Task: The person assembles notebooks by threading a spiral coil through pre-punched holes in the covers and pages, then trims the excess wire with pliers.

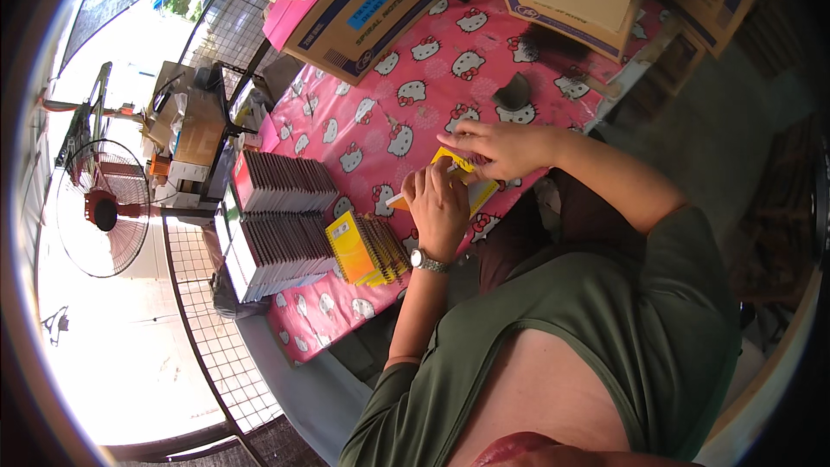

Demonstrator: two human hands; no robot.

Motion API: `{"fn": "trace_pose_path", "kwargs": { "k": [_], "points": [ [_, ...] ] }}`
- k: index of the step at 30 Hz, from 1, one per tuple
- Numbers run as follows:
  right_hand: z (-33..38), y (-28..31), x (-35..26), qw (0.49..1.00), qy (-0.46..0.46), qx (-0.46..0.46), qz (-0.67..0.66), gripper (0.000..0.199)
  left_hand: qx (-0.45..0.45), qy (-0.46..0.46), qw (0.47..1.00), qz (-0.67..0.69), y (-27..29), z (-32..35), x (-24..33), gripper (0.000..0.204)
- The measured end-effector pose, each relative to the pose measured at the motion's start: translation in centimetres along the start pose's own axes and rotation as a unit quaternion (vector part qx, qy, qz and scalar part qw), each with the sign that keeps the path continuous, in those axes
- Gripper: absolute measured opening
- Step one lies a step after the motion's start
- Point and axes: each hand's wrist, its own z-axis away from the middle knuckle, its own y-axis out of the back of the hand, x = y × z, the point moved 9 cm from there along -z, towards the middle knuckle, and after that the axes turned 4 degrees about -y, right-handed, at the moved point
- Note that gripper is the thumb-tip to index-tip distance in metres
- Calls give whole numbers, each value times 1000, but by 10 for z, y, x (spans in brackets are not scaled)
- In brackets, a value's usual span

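Observation:
A yellow spiral notebook [486,194] lies at the table's near edge, under both hands. My left hand [439,207], with a watch at the wrist, is closed on its left side with the fingers curled. From the right, my right hand [506,147] reaches over the notebook's upper end, thumb and fingers closed at the wire spiral. The fingers hide much of the cover and binding. Left of my left hand lies a small pile of yellow spiral notebooks [353,246], overlapping one another. A dark green curved piece [512,93] rests just beyond my right hand.
Two tall rows of stacked notebooks [285,238] stand at the table's left. Cardboard boxes [367,17] line the far side, one open-topped box [566,17] among them. A dark-bristled brush [553,45] lies near the right edge of the pink patterned tablecloth [402,134]. A fan [104,207] stands far left.

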Motion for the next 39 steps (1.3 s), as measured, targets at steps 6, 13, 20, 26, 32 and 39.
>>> {"fn": "trace_pose_path", "kwargs": {
  "k": [6,13,20,26,32,39],
  "points": [
    [-5,3,-11,978,-152,-117,81,41,-33,3,999,-10,-4,1,-1,25],
    [-27,3,73,969,-221,-48,-95,37,-50,0,998,28,-1,5,-3,21],
    [-26,-17,200,943,-226,-74,233,47,-48,32,994,-92,7,14,-12,26],
    [-42,-26,6,819,-26,-396,-415,50,-37,80,996,3,0,20,-34,29],
    [-41,-27,22,835,-91,-391,-376,49,-22,70,996,59,3,12,-30,29],
    [-53,-39,33,884,-65,-361,-291,48,-1,80,994,77,16,21,-70,27]
  ]
}}
